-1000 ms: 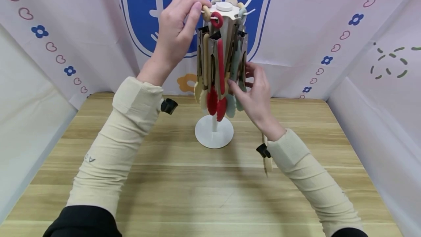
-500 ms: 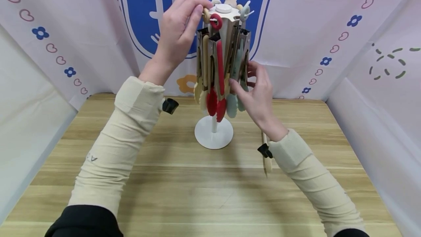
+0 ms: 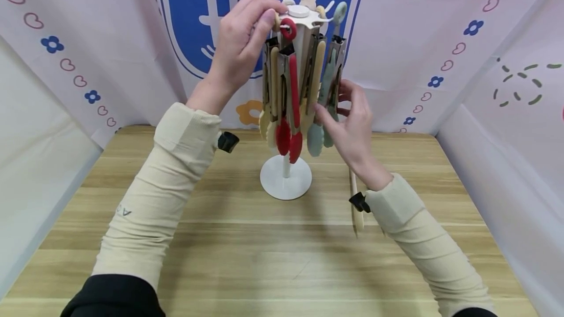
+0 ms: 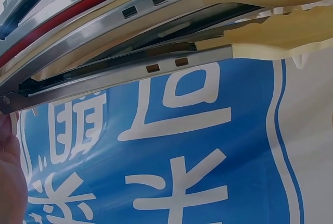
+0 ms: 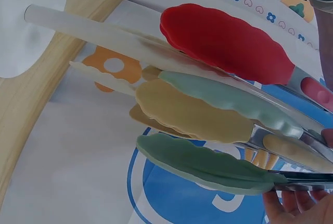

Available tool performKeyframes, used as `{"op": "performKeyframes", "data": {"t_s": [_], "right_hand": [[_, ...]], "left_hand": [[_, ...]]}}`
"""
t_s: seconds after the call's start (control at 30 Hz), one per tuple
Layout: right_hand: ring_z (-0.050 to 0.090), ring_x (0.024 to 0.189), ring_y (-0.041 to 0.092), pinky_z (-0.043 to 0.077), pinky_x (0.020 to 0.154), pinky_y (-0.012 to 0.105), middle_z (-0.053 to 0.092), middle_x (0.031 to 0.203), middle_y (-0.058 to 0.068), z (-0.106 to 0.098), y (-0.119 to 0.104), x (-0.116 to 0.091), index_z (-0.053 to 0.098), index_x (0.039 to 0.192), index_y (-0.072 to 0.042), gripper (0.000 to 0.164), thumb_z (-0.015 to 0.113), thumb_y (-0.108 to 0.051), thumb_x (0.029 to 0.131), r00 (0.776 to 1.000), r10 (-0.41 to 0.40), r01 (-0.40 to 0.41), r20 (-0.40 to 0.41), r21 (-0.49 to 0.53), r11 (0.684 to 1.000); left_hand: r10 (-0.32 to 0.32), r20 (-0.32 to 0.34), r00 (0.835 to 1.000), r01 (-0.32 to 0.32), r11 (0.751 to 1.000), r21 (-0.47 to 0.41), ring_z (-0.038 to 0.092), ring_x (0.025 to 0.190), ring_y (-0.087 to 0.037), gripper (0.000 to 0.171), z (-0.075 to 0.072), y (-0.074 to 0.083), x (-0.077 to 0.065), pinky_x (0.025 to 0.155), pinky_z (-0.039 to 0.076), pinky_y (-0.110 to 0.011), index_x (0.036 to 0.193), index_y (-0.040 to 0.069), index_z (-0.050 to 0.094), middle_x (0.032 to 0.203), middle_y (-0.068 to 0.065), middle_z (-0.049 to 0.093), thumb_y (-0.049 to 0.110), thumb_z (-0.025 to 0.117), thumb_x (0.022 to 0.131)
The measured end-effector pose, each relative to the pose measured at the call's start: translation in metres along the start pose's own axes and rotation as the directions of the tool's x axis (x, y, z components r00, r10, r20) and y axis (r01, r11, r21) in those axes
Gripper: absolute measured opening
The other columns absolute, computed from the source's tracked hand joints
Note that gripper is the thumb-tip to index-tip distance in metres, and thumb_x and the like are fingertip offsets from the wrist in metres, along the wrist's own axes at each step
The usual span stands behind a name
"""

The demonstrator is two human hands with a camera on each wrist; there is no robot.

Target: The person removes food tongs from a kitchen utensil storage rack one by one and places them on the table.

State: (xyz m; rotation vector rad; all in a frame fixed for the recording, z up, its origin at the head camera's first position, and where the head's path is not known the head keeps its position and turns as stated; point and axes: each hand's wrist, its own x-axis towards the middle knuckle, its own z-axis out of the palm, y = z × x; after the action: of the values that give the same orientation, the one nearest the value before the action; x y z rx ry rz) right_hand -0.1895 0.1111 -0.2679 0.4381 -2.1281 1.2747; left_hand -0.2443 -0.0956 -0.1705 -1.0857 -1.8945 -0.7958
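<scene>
The green tongs [image 3: 327, 79] hang head-down just right of the stand [image 3: 286, 187], their top loop out beside its hooks. The person's right hand [image 3: 352, 126], to the right of the stand, grips them around the metal arms, thumb in front and fingers behind. The left hand [image 3: 240, 45] holds the stand's top at its left edge, fingers bent over it. Red tongs [image 3: 294, 94] hang on the stand's near side, with tan tongs [image 3: 316, 75] between them and the green pair. The stand rests on a wooden table [image 3: 220, 258]; a printed cloth [image 3: 396, 62] hangs behind it.
</scene>
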Motion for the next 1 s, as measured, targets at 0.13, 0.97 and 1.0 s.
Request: {"op": "performKeyframes", "data": {"t_s": [0.13,0.97,1.0], "right_hand": [[0.053,0.092,0.02,0.052,0.072,0.033,0.054,0.108,0.014,-0.004,0.001,-0.002,0.046,0.122,0.002,0.053,0.069,-0.02,0.08,1.0,-0.009,0.009,-0.014,0.01,1.0],[0.053,0.094,0.018,0.051,0.076,0.035,0.053,0.111,0.013,-0.043,0.034,-0.008,0.046,0.123,0.0,0.052,0.069,-0.02,0.08,0.994,0.104,-0.107,-0.04,-0.094,0.99],[0.052,0.094,0.018,0.051,0.076,0.035,0.053,0.111,0.013,-0.045,0.035,-0.009,0.046,0.123,0.0,0.052,0.068,-0.02,0.08,0.993,0.106,-0.11,-0.044,-0.106,0.988]], "left_hand": [[0.004,-0.008,1.0,-0.004,1.0,0.008,0.051,0.103,-0.02,0.024,0.0,0.0,0.0,0.102,0.029,-0.021,0.107,-0.004,0.059,0.105,-0.018,0.059,0.008,0.041,0.095],[0.015,-0.059,0.998,-0.015,1.0,0.014,0.054,0.097,-0.019,0.023,0.003,-0.002,0.0,0.097,0.034,-0.02,0.102,-0.001,0.063,0.097,-0.013,0.064,0.009,0.043,0.095],[0.016,-0.059,0.998,-0.015,1.0,0.013,0.054,0.097,-0.019,0.023,0.003,-0.002,0.0,0.097,0.034,-0.02,0.102,-0.001,0.063,0.097,-0.013,0.064,0.009,0.043,0.095]]}}
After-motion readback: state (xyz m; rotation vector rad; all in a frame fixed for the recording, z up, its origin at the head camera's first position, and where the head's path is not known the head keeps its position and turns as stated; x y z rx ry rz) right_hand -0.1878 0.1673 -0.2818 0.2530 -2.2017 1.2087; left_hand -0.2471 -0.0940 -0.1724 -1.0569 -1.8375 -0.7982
